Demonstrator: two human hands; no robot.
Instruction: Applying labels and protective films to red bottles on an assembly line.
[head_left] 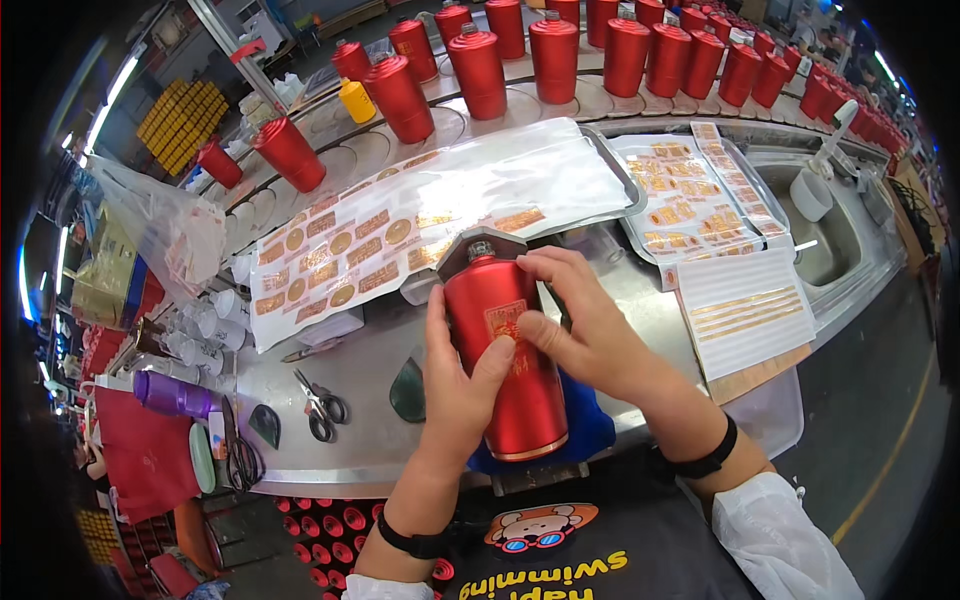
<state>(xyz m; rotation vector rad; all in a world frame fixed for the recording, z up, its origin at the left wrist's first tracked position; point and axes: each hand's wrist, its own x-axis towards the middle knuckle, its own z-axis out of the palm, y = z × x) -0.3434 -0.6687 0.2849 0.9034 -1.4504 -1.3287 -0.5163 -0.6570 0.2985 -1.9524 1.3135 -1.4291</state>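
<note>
A glossy red bottle [512, 410] with gold lettering on its front lies tilted before me, its dark cap at the far end. Along its left side runs my left hand [462, 385], closed on it with the thumb across the front. My right hand [590, 330] grips the upper right side; its fingers reach the shoulder and its thumb presses on the gold decal [505, 320]. Under the bottle's lower part a blue cloth [590, 425] shows. Behind its neck stands a grey angled holder [518, 243].
Sheets of gold decals [340, 240] cover the table's far side, with trays of more decals [675, 200] at right. Scissors [320, 405] and a dark green scraper [407, 390] lie left. Red bottles [477, 75] line a conveyor behind; a sink [825, 240] sits right.
</note>
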